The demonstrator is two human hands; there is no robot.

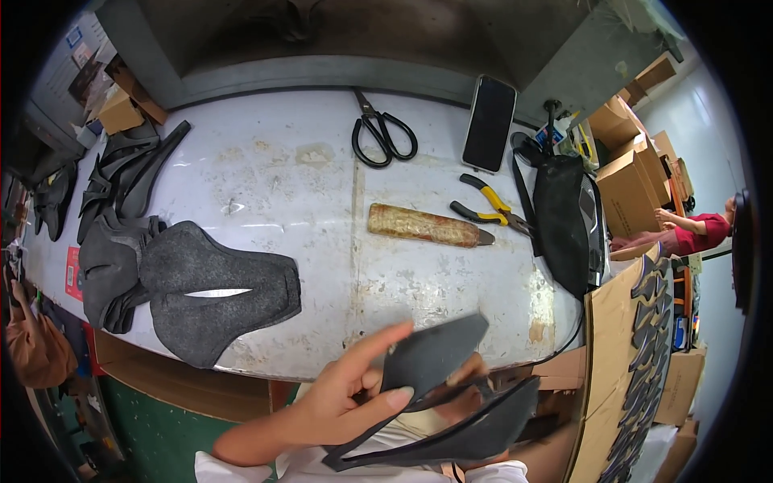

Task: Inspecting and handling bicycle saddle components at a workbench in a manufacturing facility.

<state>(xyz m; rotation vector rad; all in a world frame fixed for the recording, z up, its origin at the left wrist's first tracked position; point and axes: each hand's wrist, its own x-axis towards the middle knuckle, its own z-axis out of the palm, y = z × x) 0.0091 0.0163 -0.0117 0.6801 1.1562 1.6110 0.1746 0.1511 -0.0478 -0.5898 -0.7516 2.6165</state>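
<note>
My left hand (pixel 342 398) pinches the black piece (pixel 436 350) just past the tabletop's (pixel 435 282) near edge; my right hand (pixel 467 369) is mostly hidden behind it, its grip unclear. I'd pinch lightly, supporting both ends against creasing.

The right hand (pixel 468 369), lower centre, is blurred and mostly hidden behind the dark piece (pixel 435 348); the red-clad person (pixel 705 232), far right, is cut off.
</note>
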